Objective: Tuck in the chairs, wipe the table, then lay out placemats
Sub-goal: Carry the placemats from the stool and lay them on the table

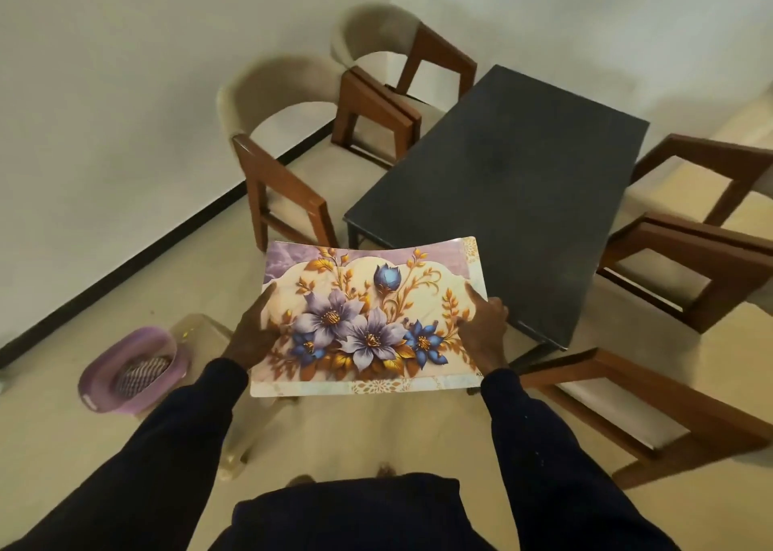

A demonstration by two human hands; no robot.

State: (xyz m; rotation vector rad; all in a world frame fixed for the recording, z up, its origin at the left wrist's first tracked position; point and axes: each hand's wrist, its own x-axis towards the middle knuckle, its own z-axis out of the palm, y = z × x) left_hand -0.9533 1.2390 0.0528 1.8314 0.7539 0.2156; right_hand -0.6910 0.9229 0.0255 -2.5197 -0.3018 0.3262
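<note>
Placemat: the floral placemat (368, 320) is held in the air at the desk's near corner, slightly bowed. It is likely light, thin and bendy.
Hold: left hand (251, 333) and right hand (485, 324) each grasp a short edge, which suits it.
Desk: dark desk (502, 182) with a flat, matt top.
Room: wooden chairs (284, 199) flank it; a purple basket (134, 366) sits on the floor.

Cream placemat (368, 320) with purple-blue flowers, black table (502, 182), lilac basket (129, 366)

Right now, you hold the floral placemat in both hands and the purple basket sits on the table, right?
No: the head view shows the purple basket on the floor, left of the table. Left hand and right hand hold the floral placemat.
</note>
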